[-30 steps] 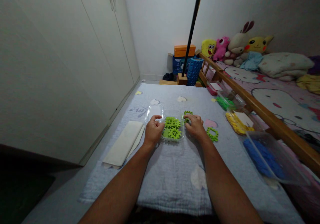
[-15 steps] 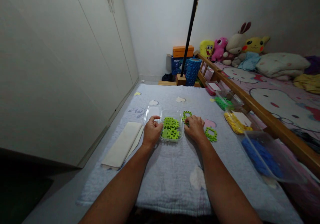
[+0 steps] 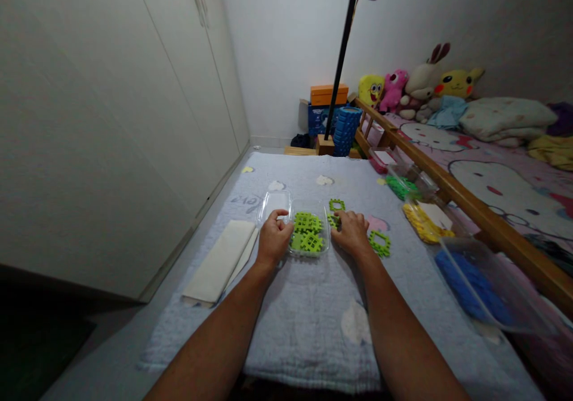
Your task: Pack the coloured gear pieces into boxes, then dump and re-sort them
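Observation:
A clear plastic box holds several lime-green interlocking building pieces, some with lattice centres. At its left wall is my left hand, fingers curled and thumb against the rim; its lower fingers are hidden. Just right of the box, my right hand pinches a small lime-green building piece lying on the cloth, mostly covered by the fingers. A square green frame piece lies beyond that hand, and another frame piece lies to its right.
A clear lid lies behind my left hand. Folded off-white sheets rest at left. Along the wooden bed rail stand boxes of green pieces, yellow pieces and blue pieces. A black pole rises behind the table.
The view has shifted slightly. More of the small green piece shows at my right fingertips. Both hands stay in nearly the same places beside the box.

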Demonstrator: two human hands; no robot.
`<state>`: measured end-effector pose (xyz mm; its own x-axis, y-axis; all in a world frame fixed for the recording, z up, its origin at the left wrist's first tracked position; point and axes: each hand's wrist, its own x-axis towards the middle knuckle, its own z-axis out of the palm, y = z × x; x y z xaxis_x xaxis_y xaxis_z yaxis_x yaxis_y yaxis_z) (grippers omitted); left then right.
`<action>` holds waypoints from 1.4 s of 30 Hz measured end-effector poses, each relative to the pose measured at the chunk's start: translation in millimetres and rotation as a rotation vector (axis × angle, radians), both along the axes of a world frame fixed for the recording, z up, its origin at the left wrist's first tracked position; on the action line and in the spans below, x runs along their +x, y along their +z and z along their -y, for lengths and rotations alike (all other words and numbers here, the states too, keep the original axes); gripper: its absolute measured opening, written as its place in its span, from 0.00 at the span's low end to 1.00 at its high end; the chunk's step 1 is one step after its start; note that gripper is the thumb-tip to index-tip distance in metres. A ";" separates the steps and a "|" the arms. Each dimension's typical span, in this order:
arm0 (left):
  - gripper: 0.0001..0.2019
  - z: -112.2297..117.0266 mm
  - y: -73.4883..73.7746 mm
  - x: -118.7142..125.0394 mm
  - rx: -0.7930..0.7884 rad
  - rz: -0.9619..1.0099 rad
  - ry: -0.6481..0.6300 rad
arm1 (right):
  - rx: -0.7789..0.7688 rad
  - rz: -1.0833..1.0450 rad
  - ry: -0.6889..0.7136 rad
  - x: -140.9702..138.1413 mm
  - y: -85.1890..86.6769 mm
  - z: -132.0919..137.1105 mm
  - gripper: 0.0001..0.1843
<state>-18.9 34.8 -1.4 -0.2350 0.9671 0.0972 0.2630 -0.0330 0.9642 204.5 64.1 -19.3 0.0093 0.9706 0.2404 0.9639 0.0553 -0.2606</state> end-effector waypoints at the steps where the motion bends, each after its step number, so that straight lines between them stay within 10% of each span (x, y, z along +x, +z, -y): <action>1: 0.14 -0.1 -0.5 -0.1 0.001 -0.001 -0.002 | 0.016 -0.016 -0.016 0.7 1.0 -0.4 0.21; 11: 0.15 -0.8 -3.0 0.6 -0.004 0.024 0.000 | 0.296 -0.323 0.135 -19.6 31.6 10.8 0.17; 21: 0.15 -0.7 -1.0 0.5 -0.017 0.023 -0.012 | 0.225 -0.274 0.173 -29.8 20.4 10.1 0.14; 33: 0.14 -0.9 -3.8 0.6 -0.007 0.008 0.000 | 0.059 -0.159 -0.301 25.7 5.9 -8.0 0.18; 42: 0.15 0.3 -0.4 1.1 -0.004 -0.025 0.003 | -0.083 0.004 -0.243 26.0 4.1 -3.0 0.23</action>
